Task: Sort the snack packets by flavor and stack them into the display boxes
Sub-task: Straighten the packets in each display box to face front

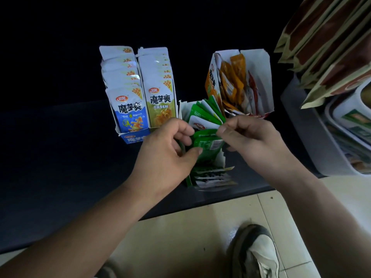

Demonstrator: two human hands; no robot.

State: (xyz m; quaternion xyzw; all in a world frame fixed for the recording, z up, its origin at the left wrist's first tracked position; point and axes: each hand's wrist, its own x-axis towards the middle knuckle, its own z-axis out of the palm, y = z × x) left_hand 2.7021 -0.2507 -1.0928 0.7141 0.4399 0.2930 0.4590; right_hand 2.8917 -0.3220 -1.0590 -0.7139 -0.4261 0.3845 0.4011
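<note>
Between the two hands, a green packet (208, 144) is held low over the green display box (223, 157). The left hand (166, 151) grips the packet's left edge, thumb underneath and fingers curled over it. The right hand (249, 137) pinches the upper right corner between thumb and forefinger. Just beyond the fingertips, a fan of green packets (204, 113) already stands in the box, leaning toward the right hand. Nearer the person than both hands, loose green packets (210, 177) lie on the dark counter (60, 157).

Step in hand, as judged: seat the held packet at the near end of the row.

1. Check the facing. The held packet shows its barcode side, while the packet just beyond it shows a logo. Turn it if the row must match.
2. Press the fan back with the right fingers to open a slot.
3. Slide the packet straight down. The box's near wall looks torn and flimsy, so support it with the left hand.

Beyond the left hand, the blue box (128, 109) and yellow box (160, 105) stand filled. Beyond the right hand, the orange box (210, 81) holds untidy packets.
</note>
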